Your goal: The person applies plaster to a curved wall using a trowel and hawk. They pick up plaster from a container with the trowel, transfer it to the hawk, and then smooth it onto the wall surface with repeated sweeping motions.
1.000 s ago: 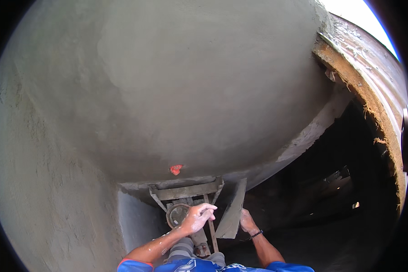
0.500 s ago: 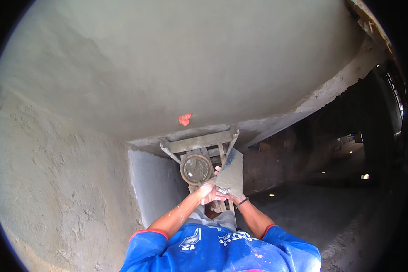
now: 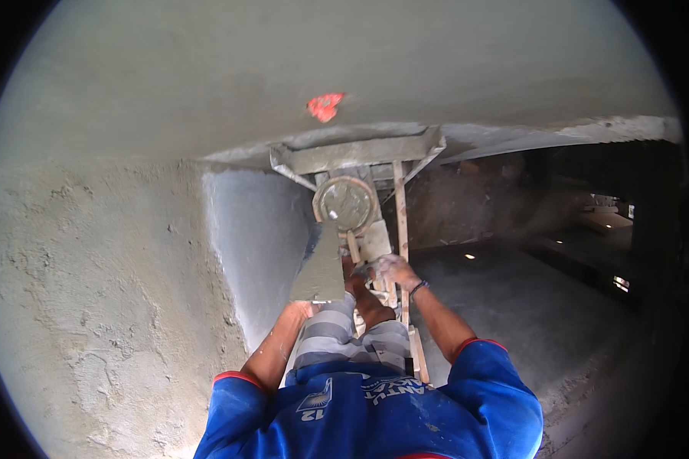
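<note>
A flat mortar-coated hawk (image 3: 321,269), grey on its face with a dark blue edge, is held out at the left in front of my body. My left hand (image 3: 304,308) grips it from below; most of its fingers are hidden behind the plate. Further right, my right hand (image 3: 395,269), whitened with mortar and wearing a dark wristband, hangs over the scaffold with its fingers curled. What it holds, if anything, is hard to make out. Past the hawk stands a round bucket (image 3: 345,205) containing wet grey mortar.
The bucket rests on a wooden scaffold, whose crossbar (image 3: 360,154) lies against the smooth plastered wall (image 3: 207,84). A red-orange patch (image 3: 325,107) marks that wall. Rough plaster (image 3: 107,306) covers the left wall. On the right, a dark floor (image 3: 505,306) lies far below.
The hawk has passed from the right side to the left, now in my left hand. My hands have moved apart. The view has tilted, bringing more of my legs and the scaffold into sight.
</note>
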Demonstrator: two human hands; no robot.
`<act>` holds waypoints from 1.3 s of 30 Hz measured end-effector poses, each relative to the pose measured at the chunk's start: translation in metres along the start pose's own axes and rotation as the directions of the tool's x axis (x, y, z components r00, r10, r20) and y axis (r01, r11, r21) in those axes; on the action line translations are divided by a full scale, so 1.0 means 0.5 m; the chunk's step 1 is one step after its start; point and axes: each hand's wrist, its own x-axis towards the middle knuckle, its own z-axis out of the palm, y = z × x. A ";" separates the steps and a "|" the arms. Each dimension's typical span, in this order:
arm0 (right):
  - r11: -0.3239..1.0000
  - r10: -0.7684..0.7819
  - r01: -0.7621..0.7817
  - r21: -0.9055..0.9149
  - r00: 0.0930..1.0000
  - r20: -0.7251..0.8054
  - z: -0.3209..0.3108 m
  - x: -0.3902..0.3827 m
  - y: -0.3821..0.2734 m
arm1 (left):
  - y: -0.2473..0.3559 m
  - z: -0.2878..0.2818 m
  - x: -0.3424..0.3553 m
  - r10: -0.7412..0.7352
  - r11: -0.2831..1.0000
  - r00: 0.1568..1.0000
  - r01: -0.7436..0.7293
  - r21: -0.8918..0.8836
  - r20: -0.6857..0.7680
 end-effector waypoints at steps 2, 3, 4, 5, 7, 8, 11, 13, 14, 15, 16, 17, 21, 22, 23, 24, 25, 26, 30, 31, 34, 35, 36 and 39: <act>0.882 -0.124 -0.003 -0.471 0.963 -0.240 -0.028 0.069 0.106 | 0.006 -0.063 -0.009 0.037 0.999 0.996 -0.040 -0.034 -0.076; 0.902 0.008 -0.088 -0.423 0.982 -0.187 0.020 0.095 0.055 | -0.004 -0.120 -0.040 0.093 0.992 0.984 -0.104 -0.065 -0.154; 0.989 0.132 -0.145 -0.033 0.960 -0.248 -0.044 0.131 0.144 | 0.000 -0.118 -0.005 0.067 0.994 0.989 -0.077 -0.072 -0.130; 0.979 0.160 -0.186 -0.083 0.956 -0.248 -0.029 0.168 0.151 | 0.000 -0.152 -0.004 0.080 0.991 0.982 -0.097 -0.090 -0.171; 0.963 0.260 -0.270 -0.018 0.941 -0.217 -0.025 0.246 0.168 | -0.006 -0.194 0.013 0.082 0.987 0.968 -0.113 -0.117 -0.238; 0.940 0.199 -0.259 -0.221 0.945 -0.258 -0.025 0.281 0.188 | -0.005 -0.207 0.021 0.067 0.986 0.959 -0.106 -0.127 -0.274; 0.849 0.263 -0.347 -0.399 0.931 -0.251 0.041 0.366 0.231 | -0.022 -0.229 0.033 -0.002 0.984 0.876 -0.085 -0.158 -0.483; 0.819 0.255 -0.381 -0.428 0.911 -0.323 0.093 0.419 0.260 | -0.031 -0.236 0.047 -0.008 0.971 0.852 -0.119 -0.208 -0.524; 0.828 0.250 -0.367 -0.424 0.918 -0.307 0.107 0.439 0.288 | -0.036 -0.242 0.055 -0.023 0.953 0.837 -0.147 -0.265 -0.547; 0.835 0.243 -0.354 -0.422 0.924 -0.296 0.116 0.457 0.312 | -0.039 -0.246 0.064 -0.046 0.930 0.821 -0.172 -0.325 -0.569; 0.842 0.236 -0.343 -0.417 0.928 -0.287 0.124 0.475 0.333 | -0.041 -0.250 0.076 -0.050 0.934 0.822 -0.164 -0.319 -0.568; 0.866 0.247 -0.378 -0.327 0.893 -0.377 0.119 0.487 0.377 | -0.038 -0.235 0.099 -0.075 0.917 0.805 -0.176 -0.358 -0.588; 0.865 0.123 -0.311 -0.394 0.892 -0.434 0.213 0.464 0.310 | -0.037 -0.236 0.092 -0.068 0.865 0.730 -0.296 -0.404 -0.680; 0.821 0.043 -0.281 -0.497 0.899 -0.437 0.212 0.454 0.280 | -0.038 -0.242 0.095 -0.055 0.875 0.742 -0.286 -0.390 -0.668; 0.797 0.148 -0.344 -0.496 0.908 -0.392 0.209 0.440 0.248 | -0.038 -0.249 0.098 -0.046 0.888 0.755 -0.268 -0.372 -0.654; 0.796 0.142 -0.340 -0.502 0.909 -0.391 0.198 0.423 0.213 | -0.036 -0.252 0.108 -0.027 0.904 0.772 -0.253 -0.345 -0.636; 0.823 0.139 -0.317 -0.472 0.917 -0.373 0.188 0.409 0.205 | -0.035 -0.256 0.120 -0.021 0.918 0.791 -0.227 -0.325 -0.612; 0.849 0.136 -0.292 -0.441 0.926 -0.351 0.184 0.401 0.195 | -0.034 -0.260 0.132 -0.007 0.932 0.806 -0.210 -0.297 -0.592; 0.828 0.217 -0.322 -0.459 0.939 -0.267 0.130 0.451 0.162 | -0.030 -0.260 0.180 0.049 0.969 0.853 -0.168 -0.184 -0.520; 0.850 0.276 -0.352 -0.393 0.932 -0.236 0.115 0.477 0.159 | -0.029 -0.261 0.193 0.063 0.976 0.860 -0.158 -0.148 -0.507; 0.828 -0.003 -0.064 -0.557 0.993 -0.119 0.078 0.486 0.192 | -0.028 -0.260 0.232 0.133 0.989 0.867 -0.145 0.011 -0.481; 0.877 0.167 -0.207 -0.433 0.977 -0.129 0.133 0.476 0.138 | -0.031 -0.279 0.208 0.191 0.980 0.833 -0.193 0.049 -0.520; 0.877 0.340 -0.370 -0.306 0.929 -0.149 0.160 0.469 0.099 | -0.030 -0.294 0.201 0.226 0.973 0.812 -0.218 0.079 -0.538; 0.866 0.249 -0.306 -0.395 0.950 -0.189 0.109 0.502 0.145 | -0.002 -0.236 0.251 0.054 0.920 0.922 -0.195 -0.339 -0.383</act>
